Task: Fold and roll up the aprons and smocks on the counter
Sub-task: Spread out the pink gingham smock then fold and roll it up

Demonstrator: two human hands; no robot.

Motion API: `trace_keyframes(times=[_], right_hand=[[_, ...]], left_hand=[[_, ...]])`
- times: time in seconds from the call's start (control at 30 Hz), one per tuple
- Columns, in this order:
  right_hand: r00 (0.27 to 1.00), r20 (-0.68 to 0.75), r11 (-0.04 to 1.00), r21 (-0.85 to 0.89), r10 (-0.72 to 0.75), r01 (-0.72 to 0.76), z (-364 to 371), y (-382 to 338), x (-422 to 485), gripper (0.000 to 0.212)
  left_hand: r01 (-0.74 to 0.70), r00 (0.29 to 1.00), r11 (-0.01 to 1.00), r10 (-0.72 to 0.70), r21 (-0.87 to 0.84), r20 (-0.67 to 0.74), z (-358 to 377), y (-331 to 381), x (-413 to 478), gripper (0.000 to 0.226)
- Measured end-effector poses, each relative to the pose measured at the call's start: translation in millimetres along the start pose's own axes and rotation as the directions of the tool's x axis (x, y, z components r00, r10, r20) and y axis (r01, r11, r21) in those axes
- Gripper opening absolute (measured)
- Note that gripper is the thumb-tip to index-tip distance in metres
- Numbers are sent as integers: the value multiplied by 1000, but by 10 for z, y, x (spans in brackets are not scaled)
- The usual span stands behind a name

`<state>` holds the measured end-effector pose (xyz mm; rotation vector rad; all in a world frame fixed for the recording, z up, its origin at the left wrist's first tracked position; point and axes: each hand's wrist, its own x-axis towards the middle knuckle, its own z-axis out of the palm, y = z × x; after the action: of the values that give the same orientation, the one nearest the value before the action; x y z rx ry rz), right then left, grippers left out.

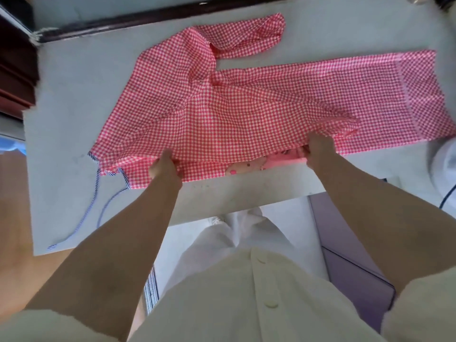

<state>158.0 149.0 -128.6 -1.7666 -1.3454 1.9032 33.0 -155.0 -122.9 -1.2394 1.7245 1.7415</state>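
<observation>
L hand (165, 166) and R hand (319, 151) are both curled round the near hem of the pink gingham smock (246, 99), pinching it and holding it just off the counter (74, 99) at the near edge. Smock is spread over mid counter, body running to the right edge, one sleeve (249, 33) flopped toward the far edge.

Step, prob: first lengthwise fold, near hem going over toward the far side. Next move needs both hands carrying the hem evenly so it lands flat w/o wrinkles. Sleeve likely needs tucking in before rolling.

Under the lifted hem a pink printed patch (246, 166) shows; can't tell if pocket or lining. Striped tie cord (86, 213) trails toward the near-left corner and could snag or get left out of the roll. White rounded object (444, 169) w/ cable (447, 196) sits beside the right edge, near the cloth end.
</observation>
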Motion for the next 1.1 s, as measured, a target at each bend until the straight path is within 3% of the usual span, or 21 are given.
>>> trace_keyframes(times=[0.1,0.2,0.3,0.4,0.6,0.7,0.77,0.83,0.9,1.0,1.1], right_hand=[[955,-60,956,-36,-292,290,98,-332,-64,59],[916,-133,925,-75,-379,372,87,-392,-57,69],[952,-188,967,-130,-241,219,-86,-77,47,71],[977,-197,994,-91,-75,58,-269,152,103,68],[902,-243,927,-218,-356,307,-208,-191,148,75],[911,-224,919,-275,-347,283,-225,-93,144,69],[944,-225,937,-306,-242,168,-290,29,203,61],[956,-266,952,-303,-126,41,-365,52,269,53],[942,-314,950,-311,-117,14,-418,1,297,51],[861,-457,966,-222,-224,134,-457,-119,363,44],[850,-481,962,-255,-217,102,-539,-339,479,62]], left_hand=[[-95,995,983,98,-158,13,61,149,-65,4],[-35,999,967,40,-253,16,47,74,-71,8],[21,1000,1000,-21,4,-20,-79,-225,13,13],[-28,999,985,31,168,-13,-223,-419,123,12],[-141,981,897,185,420,-65,-284,-353,131,13],[-129,977,661,212,739,-19,-365,-343,116,37],[-164,972,504,229,848,53,-377,-332,79,49],[-218,937,391,339,894,81,-324,-301,16,52],[-329,847,254,506,910,165,-191,-251,-67,52],[-490,702,105,637,865,320,142,-133,-188,44],[-683,515,-25,693,730,505,526,-18,-291,21]])
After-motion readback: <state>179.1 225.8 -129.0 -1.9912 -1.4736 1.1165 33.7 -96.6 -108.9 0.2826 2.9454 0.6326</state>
